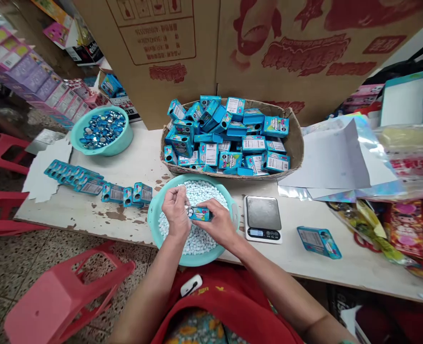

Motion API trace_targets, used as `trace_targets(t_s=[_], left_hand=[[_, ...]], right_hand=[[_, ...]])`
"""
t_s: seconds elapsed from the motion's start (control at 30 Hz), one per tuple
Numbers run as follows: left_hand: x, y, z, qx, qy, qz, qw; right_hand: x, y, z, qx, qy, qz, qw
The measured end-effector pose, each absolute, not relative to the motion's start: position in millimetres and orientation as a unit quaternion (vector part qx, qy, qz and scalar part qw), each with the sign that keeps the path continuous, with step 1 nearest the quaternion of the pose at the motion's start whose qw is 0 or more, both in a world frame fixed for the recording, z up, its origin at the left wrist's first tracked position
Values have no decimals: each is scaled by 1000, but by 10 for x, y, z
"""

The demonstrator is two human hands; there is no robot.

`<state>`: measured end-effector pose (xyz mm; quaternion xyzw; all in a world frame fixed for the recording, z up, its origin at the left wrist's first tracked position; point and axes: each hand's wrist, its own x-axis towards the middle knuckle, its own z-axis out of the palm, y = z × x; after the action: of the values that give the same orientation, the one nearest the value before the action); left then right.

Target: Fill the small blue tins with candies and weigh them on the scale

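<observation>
Small Blue Box in Hand Above a Basin of White Pieces

A small blue box lies on its side in the right hand, clamped between thumb and fingers at its right end, above a turquoise basin of white pieces. The left hand sits at the box's other end, fingers curled inward and partly hiding that end; whether they pinch anything cannot be told. Both forearms cross the basin's near side. Just beyond, a cut-down carton brims with similar boxes. A digital scale sits just right of the basin, with a lone box farther right. To the left, a line of boxes runs along the worn white table, near a bowl of shiny blue and silver pieces.
</observation>
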<state>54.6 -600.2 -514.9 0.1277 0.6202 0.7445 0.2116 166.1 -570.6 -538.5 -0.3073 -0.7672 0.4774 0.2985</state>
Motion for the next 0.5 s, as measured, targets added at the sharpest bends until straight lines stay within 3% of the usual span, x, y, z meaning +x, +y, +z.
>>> trace_targets(t_s=[0.3,0.4,0.5], left_hand=[[600,-6032,-5040,184,647,687,273],[408,-6105,-5176,298,744,547,243],[152,-5924,-5305,431,811,366,149]], right_hand=[[1867,-5585,-5318,-301,-723,530,326],[2196,-5489,-5283,-320,-671,572,346],[2663,-5375,-5374,-394,-623,560,380]])
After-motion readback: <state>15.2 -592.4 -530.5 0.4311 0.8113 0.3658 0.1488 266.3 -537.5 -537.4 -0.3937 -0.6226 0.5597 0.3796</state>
